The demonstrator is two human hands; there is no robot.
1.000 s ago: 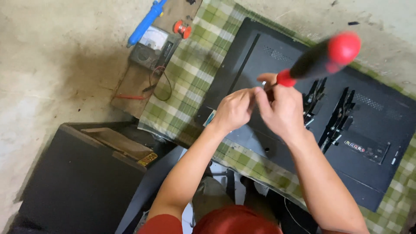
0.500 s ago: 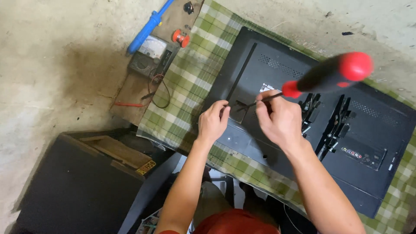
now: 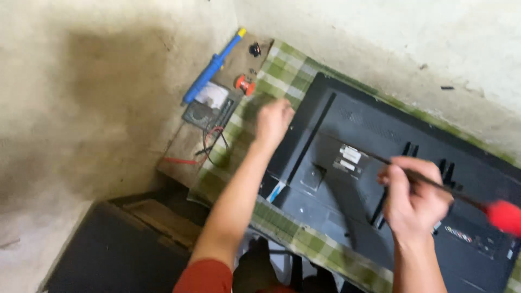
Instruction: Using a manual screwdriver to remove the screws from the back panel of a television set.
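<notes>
Head view — two bare hands over a black flat-panel television (image 3: 380, 135) lying back-up on a green checked cloth (image 3: 279, 73).

The right hand (image 3: 415, 198) is seen clamped around a long screwdriver with a black shaft and red handle (image 3: 502, 214), its tip held above the panel's white labels (image 3: 347, 160). The left hand (image 3: 273, 120) is blurred at the television's left edge — whether its fingers are apart or curled cannot be told. A grey multimeter with red and black leads (image 3: 209, 108) and a blue pen-shaped tool (image 3: 209, 70) are noted on the brown board (image 3: 182, 146) beside the cloth.
</notes>
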